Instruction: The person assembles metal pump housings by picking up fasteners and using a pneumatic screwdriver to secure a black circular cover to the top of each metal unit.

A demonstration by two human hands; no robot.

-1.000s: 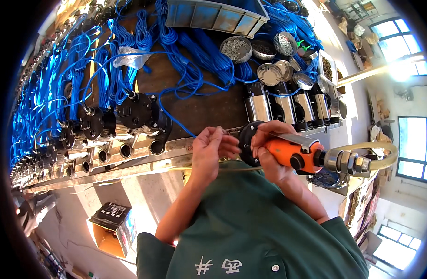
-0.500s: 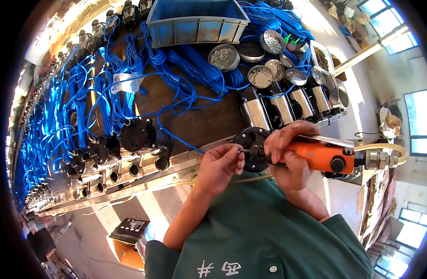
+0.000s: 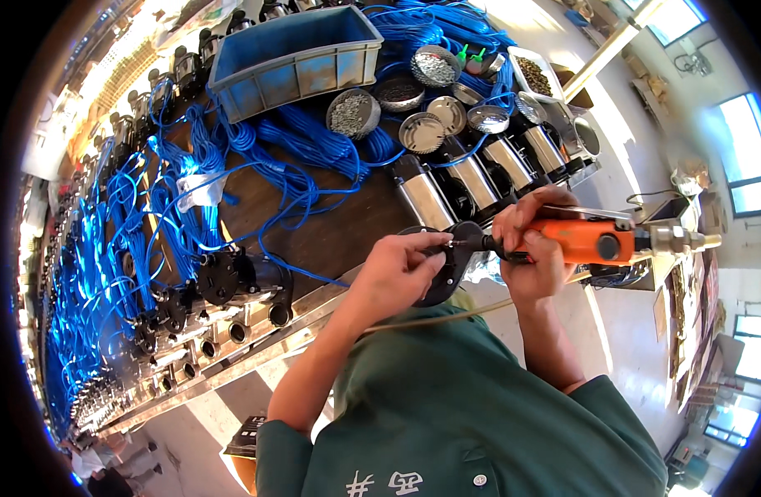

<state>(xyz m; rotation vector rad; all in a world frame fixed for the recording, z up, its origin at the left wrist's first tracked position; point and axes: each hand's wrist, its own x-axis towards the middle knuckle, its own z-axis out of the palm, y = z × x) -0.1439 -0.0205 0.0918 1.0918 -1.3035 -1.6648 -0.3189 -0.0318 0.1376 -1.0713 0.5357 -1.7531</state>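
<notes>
My right hand (image 3: pixel 536 248) is wrapped round an orange air screwdriver (image 3: pixel 586 241), held level with its bit pointing left. With thumb and fingertips, my left hand (image 3: pixel 397 272) pinches a small screw (image 3: pixel 451 244) against the tip of the bit. The screw is mostly covered by the fingers. Just below and behind the fingertips is a round black flange (image 3: pixel 443 286) at the table's near edge, partly hidden by my left hand. Steel-bodied pump cylinders (image 3: pixel 427 195) lie just beyond it.
A blue-grey crate (image 3: pixel 301 66) stands at the back among blue cable bundles (image 3: pixel 310 145). Round tins of small fasteners (image 3: pixel 353 113) and a white tray (image 3: pixel 536 74) sit at the back right. Black pump units (image 3: pixel 239 282) line the left table edge. A hose (image 3: pixel 438 318) crosses my lap.
The view has shifted, so the table's things sit further left. The screwdriver and my right hand have drawn back from the flange, and my left fingers now meet the bit tip.
</notes>
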